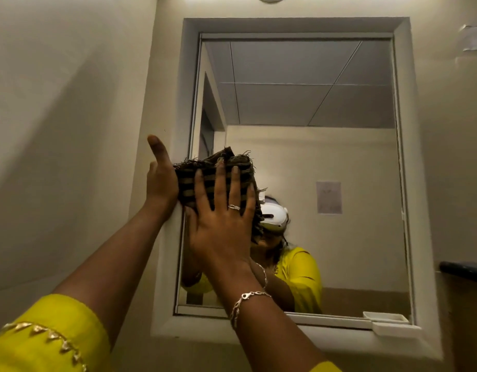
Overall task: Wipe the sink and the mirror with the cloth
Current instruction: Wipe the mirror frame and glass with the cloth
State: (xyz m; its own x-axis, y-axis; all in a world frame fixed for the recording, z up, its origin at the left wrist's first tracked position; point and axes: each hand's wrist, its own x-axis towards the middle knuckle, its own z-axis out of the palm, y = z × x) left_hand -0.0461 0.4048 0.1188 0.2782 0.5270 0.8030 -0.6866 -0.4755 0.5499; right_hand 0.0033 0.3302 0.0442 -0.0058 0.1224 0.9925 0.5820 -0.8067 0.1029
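R hand (224,218) lies flat on the cloth (187,181), fingers (220,183) straight & spread wide, palm pressing it against the mirror (312,103) glass near the lower-left part, close to the L side of the frame (183,76). Cloth is dark w/ a brown check, folded thick, frayed edges sticking out above & to the R of the fingers. L hand (162,181) is upright at the cloth's L edge, touching it where frame meets glass; its fingers are straight & point up, seen edge-on so can't tell if they're apart. Ring (234,207) on R hand, chain bracelet (248,299) on R wrist, yellow sleeve (44,339) on L arm. Reflection shows a white headset (275,216) just R of the cloth. Small white tray (385,316) sits on the frame's bottom ledge, R corner
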